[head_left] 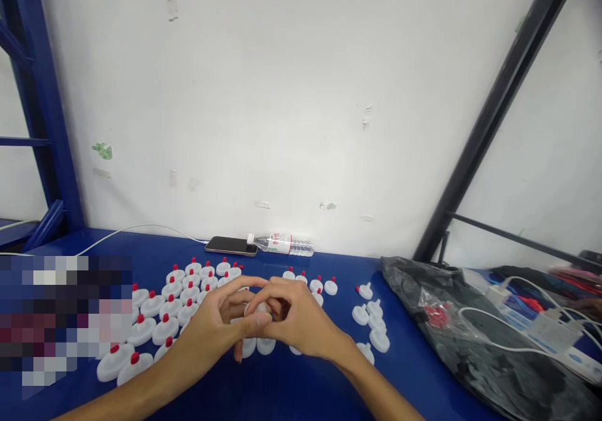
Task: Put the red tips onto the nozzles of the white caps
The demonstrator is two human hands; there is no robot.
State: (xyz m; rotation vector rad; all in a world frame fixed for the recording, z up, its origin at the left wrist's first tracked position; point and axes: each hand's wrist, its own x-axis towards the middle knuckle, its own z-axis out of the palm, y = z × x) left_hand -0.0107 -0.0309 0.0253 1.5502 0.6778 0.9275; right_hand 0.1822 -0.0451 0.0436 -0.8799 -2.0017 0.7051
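Note:
My left hand [217, 315] and my right hand [298, 315] meet over the middle of the table, fingers curled together. Between them they grip a white nozzle cap [259, 309], mostly covered by the fingers. Whether it has a red tip cannot be seen. Just beneath the hands lie more white caps [266, 346]. Left of my left hand stand rows of white caps with red tips [164, 329]. A smaller group of red-tipped caps [330, 287] is behind my right hand. Further right, several white caps with bare spouts [379, 339] lie loosely together.
A phone [230, 246] on a white cable and a clear plastic bottle [282, 244] lie along the wall. At right, a black plastic bag [451, 346] carries a small bag of red pieces [437, 314], beside a power strip [555, 333]. Blue table [324, 389]; left corner is blurred out.

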